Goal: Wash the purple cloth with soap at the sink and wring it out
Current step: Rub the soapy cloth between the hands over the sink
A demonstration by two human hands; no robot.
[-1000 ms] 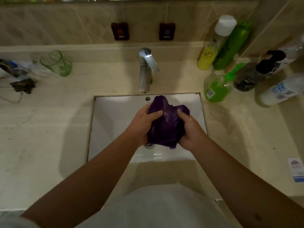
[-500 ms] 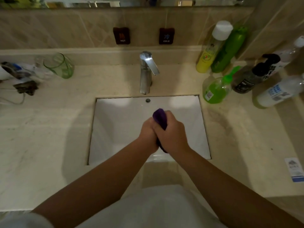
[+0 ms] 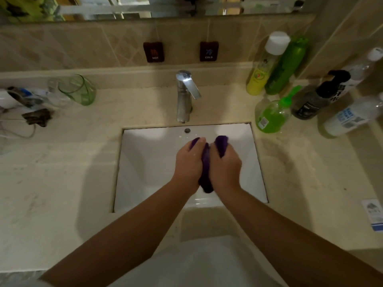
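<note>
The purple cloth point(image 3: 205, 172) is bunched into a tight roll over the white sink basin point(image 3: 149, 162). My left hand point(image 3: 189, 162) grips its left side and my right hand point(image 3: 224, 166) grips its right side, knuckles up, the two hands pressed close together. Small purple ends stick out above both hands and one hangs below them. Most of the cloth is hidden inside my fists. The chrome tap point(image 3: 185, 94) stands behind the basin with no water running.
A green soap pump bottle point(image 3: 270, 114) stands right of the basin, with yellow point(image 3: 261, 75), green, black and white bottles behind it. A green glass point(image 3: 79, 92) and clutter sit at the back left of the beige counter point(image 3: 58, 172).
The cloth was spread loosely between my hands a second ago; I have squeezed it into a tight roll. My hands came together, then parted slightly side by side.
</note>
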